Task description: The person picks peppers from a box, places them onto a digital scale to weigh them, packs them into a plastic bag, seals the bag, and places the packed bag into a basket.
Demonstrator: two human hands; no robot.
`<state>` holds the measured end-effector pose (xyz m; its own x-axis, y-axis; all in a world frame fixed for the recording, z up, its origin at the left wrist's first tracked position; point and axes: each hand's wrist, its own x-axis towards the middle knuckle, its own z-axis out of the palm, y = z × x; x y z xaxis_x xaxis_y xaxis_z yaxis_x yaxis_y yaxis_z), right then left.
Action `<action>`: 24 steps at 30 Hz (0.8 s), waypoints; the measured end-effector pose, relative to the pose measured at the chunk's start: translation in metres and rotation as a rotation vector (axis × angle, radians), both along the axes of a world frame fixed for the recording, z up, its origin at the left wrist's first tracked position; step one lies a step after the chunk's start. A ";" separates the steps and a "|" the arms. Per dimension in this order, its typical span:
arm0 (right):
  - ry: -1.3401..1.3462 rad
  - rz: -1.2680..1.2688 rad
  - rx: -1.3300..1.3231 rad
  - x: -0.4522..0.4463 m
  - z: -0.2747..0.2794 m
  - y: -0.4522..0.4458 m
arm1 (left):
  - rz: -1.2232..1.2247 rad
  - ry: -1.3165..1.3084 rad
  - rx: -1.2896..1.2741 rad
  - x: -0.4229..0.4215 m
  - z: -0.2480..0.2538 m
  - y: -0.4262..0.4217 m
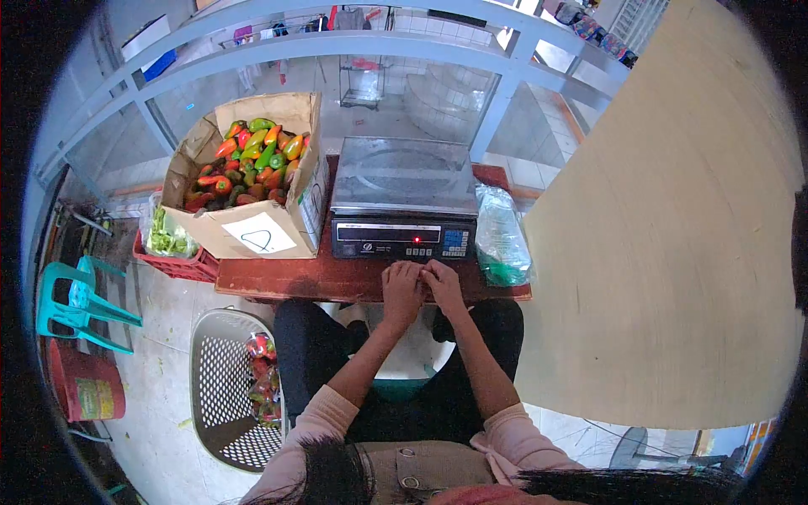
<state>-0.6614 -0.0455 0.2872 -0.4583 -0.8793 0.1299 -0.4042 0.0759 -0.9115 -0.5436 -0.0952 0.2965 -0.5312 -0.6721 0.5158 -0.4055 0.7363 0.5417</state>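
Note:
My left hand [402, 286] rests palm down at the front edge of the red-brown table [353, 282], fingers laid forward. Beside it, touching its fingers, lies my right hand [442, 282], its fingers loosely bent. Nothing shows in either hand. Just beyond them stands a digital scale [404, 198] with a bare metal pan and a small red light on its front panel. A clear plastic bag pack [502, 231] with a green part lies right of the scale. To the left, an open cardboard box [316, 220] holds many red, green and orange peppers [252, 160].
A grey laundry-type basket [220, 396] with bagged peppers [263, 379] stands on the floor by my left leg. Farther left are a red crate [181, 268] with greens and a teal plastic stool [76, 299]. A large pale wooden board [665, 252] flanks the right side.

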 end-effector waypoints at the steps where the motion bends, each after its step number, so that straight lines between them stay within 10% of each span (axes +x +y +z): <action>1: 0.086 -0.057 -0.052 0.003 0.000 0.001 | -0.004 -0.017 -0.034 -0.001 -0.002 0.000; 24: -0.095 -0.122 -0.013 -0.012 0.003 0.016 | -0.106 -0.183 -0.078 -0.002 0.000 0.000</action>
